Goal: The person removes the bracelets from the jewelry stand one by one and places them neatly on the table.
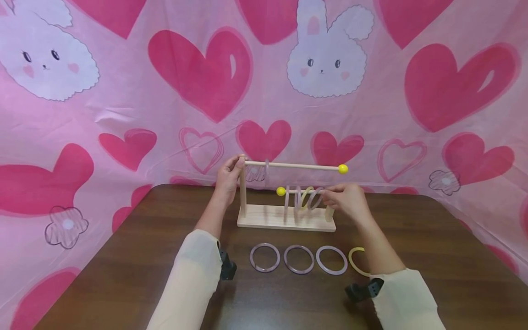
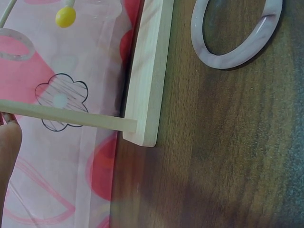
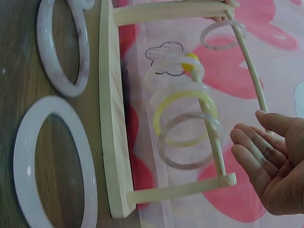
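Observation:
A wooden rack (image 1: 284,222) with two posts and two horizontal rods stands on the table. My left hand (image 1: 228,179) grips the top of its left post, thumb and fingers around the wood. One pale translucent ring (image 1: 267,170) hangs on the upper rod. Several rings hang on the lower rod, among them a yellow ring (image 3: 156,111) and a greyish ring (image 3: 187,166). Beside the right end of the lower rod is my right hand (image 1: 348,200). The right wrist view shows its fingers loosely extended, holding nothing, apart from the rings.
Before the rack lie three pale purple rings, one (image 1: 265,270) at the left, and a yellow ring (image 1: 352,263) partly hidden by my right forearm. Yellow balls cap the upper rod (image 1: 343,169) and lower rod (image 1: 281,191). A pink heart-print cloth (image 1: 198,105) hangs behind the brown table (image 1: 136,256).

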The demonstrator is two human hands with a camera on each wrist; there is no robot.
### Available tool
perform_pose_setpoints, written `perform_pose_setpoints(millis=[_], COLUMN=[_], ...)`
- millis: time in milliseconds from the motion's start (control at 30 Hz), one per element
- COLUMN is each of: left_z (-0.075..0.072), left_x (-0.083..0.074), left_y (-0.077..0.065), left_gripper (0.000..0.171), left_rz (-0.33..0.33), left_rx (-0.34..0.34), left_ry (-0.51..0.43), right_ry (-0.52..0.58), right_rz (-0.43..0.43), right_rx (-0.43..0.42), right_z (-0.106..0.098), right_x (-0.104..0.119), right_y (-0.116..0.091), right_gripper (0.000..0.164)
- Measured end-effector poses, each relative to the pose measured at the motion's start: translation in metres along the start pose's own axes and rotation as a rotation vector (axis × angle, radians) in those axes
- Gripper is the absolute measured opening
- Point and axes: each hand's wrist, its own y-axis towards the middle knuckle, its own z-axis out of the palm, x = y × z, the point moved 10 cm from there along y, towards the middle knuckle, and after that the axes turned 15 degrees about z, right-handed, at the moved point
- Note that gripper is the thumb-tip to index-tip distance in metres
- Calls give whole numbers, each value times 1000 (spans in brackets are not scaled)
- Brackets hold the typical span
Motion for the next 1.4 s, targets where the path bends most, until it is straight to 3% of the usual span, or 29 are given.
perform_pose_setpoints(millis=[400,733,1000,1167,1400], left_z=[-2,-1,-1,0,-1], left_x=[4,0,1,1,1], left_y=[1,0,0,-1,0], left_gripper=[28,28,28,30,24], left_rz=[-18,10,7,4,8], left_rx=[-11,0,4,5,-10], left_ry=[12,-9,-18,-11,-4], right_ry=[91,121,1,-12,-166], right_rz=[9,-22,-80,-124,-211], right_rx=[57,86,59,50,-45], right_z=[26,48,64,73,86], right_x=[17,31,50,62,81], right_y=[1,1,-2,-4,-8], right_gripper=[33,30,27,26,25])
